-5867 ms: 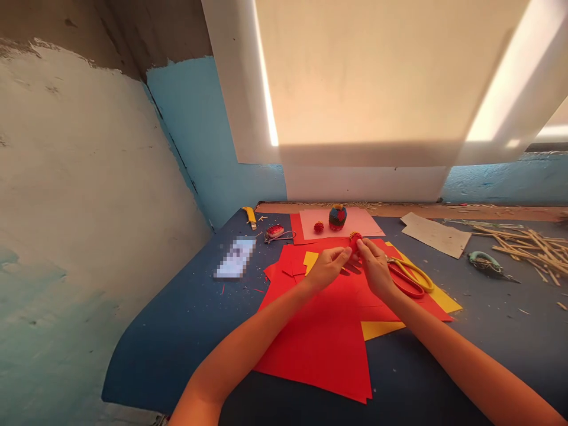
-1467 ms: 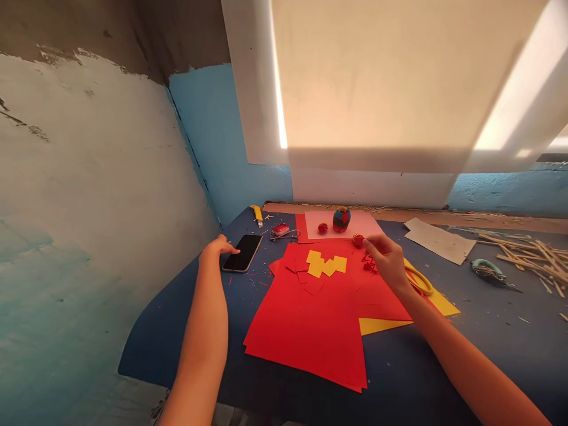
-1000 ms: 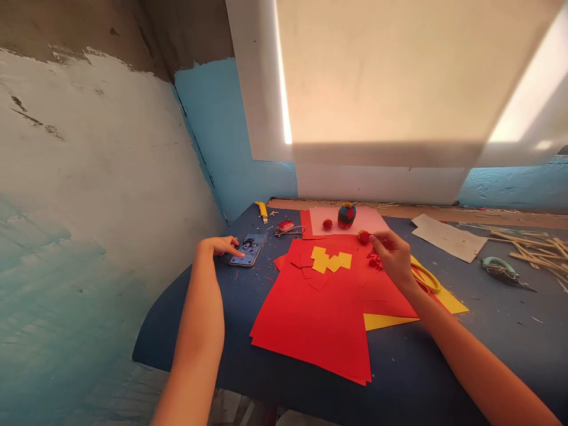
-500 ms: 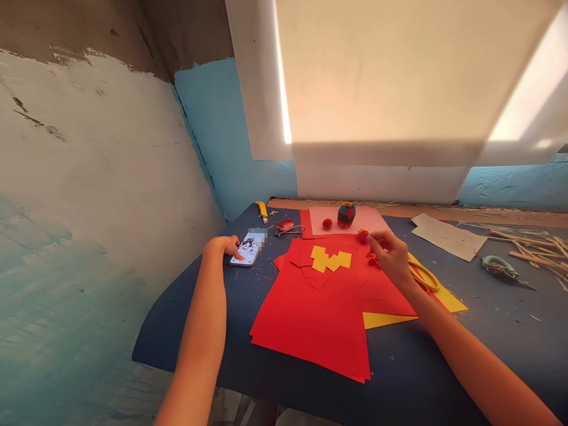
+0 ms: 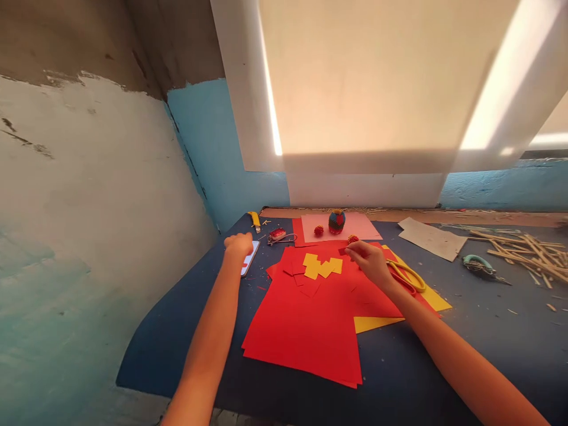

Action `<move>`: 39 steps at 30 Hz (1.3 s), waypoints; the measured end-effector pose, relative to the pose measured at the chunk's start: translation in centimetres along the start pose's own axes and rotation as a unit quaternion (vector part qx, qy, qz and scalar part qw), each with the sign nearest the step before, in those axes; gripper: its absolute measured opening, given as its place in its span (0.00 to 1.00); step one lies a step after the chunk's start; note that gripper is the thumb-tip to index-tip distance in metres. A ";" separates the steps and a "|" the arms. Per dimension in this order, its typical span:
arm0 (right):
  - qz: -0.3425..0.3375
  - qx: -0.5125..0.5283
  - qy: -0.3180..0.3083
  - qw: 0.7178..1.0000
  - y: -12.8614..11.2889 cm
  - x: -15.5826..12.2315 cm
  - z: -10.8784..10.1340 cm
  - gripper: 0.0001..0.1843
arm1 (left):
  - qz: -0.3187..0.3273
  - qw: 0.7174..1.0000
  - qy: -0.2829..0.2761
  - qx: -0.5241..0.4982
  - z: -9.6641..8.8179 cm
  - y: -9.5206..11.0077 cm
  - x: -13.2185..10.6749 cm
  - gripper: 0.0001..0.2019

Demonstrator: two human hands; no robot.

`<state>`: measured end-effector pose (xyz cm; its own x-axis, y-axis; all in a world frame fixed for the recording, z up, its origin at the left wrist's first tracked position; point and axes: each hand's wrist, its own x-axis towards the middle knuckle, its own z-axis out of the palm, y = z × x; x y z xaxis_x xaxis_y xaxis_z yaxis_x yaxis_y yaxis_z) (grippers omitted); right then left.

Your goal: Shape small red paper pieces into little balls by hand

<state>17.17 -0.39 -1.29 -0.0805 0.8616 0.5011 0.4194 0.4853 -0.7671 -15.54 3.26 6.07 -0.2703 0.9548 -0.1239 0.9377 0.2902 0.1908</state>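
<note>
Above the phone (image 5: 251, 259) at the left of the table is my left hand (image 5: 239, 242), seen from the back; its fingers are bent out of sight, and it covers much of the screen. My right hand (image 5: 369, 261), over the red paper sheets (image 5: 306, 325), pinches a small dark red paper piece (image 5: 342, 251) between thumb and fingertips. A red and yellow ball (image 5: 353, 239) lies just beyond those fingers. Several yellow paper squares (image 5: 312, 269) rest on the red sheets, with small red cut pieces (image 5: 293, 273) beside them.
Yellow-handled scissors (image 5: 410, 275) lie by my right wrist. Behind stand a multicoloured little pot (image 5: 336, 221) and another ball (image 5: 318, 231). A yellow cutter (image 5: 254, 221) and red object (image 5: 277, 235) lie back left; pliers (image 5: 481, 267), cardboard (image 5: 432, 238) and sticks (image 5: 532, 254) lie right.
My left hand has shifted right and over the phone, and the screen looks different. My right hand has drawn away from the red ball and shows a dark red paper piece. The view has shifted slightly.
</note>
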 end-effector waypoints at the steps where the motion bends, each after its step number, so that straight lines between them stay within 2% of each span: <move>1: 0.008 0.005 -0.006 1.000 -0.1 0.0 0.0 0.18 | 0.020 1.000 0.021 0.003 0.3 1.7 -0.4 0.23; 2: 0.017 0.011 -0.012 1.000 -0.2 0.0 0.0 0.17 | 0.056 0.998 0.040 0.000 0.7 3.6 -0.9 0.20; 3: 0.026 0.017 -0.015 0.999 -0.4 -0.1 -0.1 0.17 | 0.120 0.991 0.060 -0.019 1.3 5.5 -1.5 0.17; 4: 0.033 0.021 -0.016 0.999 -0.6 -0.1 -0.2 0.17 | 0.191 0.979 0.052 -0.051 1.9 7.4 -2.2 0.16; 6: 0.036 0.029 -0.018 0.999 -1.0 -0.2 -0.3 0.17 | 0.305 0.942 -0.002 -0.138 3.4 10.7 -3.5 0.18; 8: 0.033 0.038 -0.023 0.998 -1.2 -0.2 -0.3 0.18 | 0.385 0.896 -0.058 -0.213 4.9 13.0 -4.6 0.19; 10: 0.031 0.051 -0.030 0.998 -1.3 -0.1 -0.2 0.19 | 0.427 0.861 -0.065 -0.270 6.4 13.9 -5.3 0.14; 13: 0.034 0.071 -0.021 0.997 -1.4 0.0 0.0 0.20 | 0.427 0.829 -0.073 -0.354 7.8 13.8 -5.4 0.10; 17: 0.037 0.088 -0.018 0.995 -1.1 0.0 0.2 0.21 | 0.382 0.819 -0.127 -0.410 8.3 13.2 -5.2 0.07; 19: 0.037 0.079 -0.016 0.996 -0.9 -0.1 0.4 0.20 | 0.370 0.828 -0.115 -0.406 8.5 13.2 -5.3 0.06; 23: 0.031 -0.001 0.028 0.999 -0.4 -0.5 0.8 0.14 | 0.368 0.868 0.019 -0.331 9.0 13.4 -5.5 0.07; 25: 0.025 -0.032 0.031 0.999 -0.4 -0.7 0.9 0.11 | 0.367 0.881 0.061 -0.291 9.2 13.5 -5.6 0.06; 32: 0.027 -0.011 0.028 0.999 -0.5 -0.6 1.0 0.09 | 0.380 0.893 0.074 -0.230 9.0 13.3 -5.9 0.08; 39: 0.009 0.018 0.011 1.000 -1.0 -0.5 0.7 0.10 | 0.391 0.886 0.053 -0.242 8.8 13.3 -5.8 0.12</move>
<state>16.15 -1.21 -1.08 -0.0524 0.8668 0.4959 0.3887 0.4752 -0.7894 0.38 0.96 0.77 0.3789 0.8692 0.3177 0.6500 -0.4943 0.5772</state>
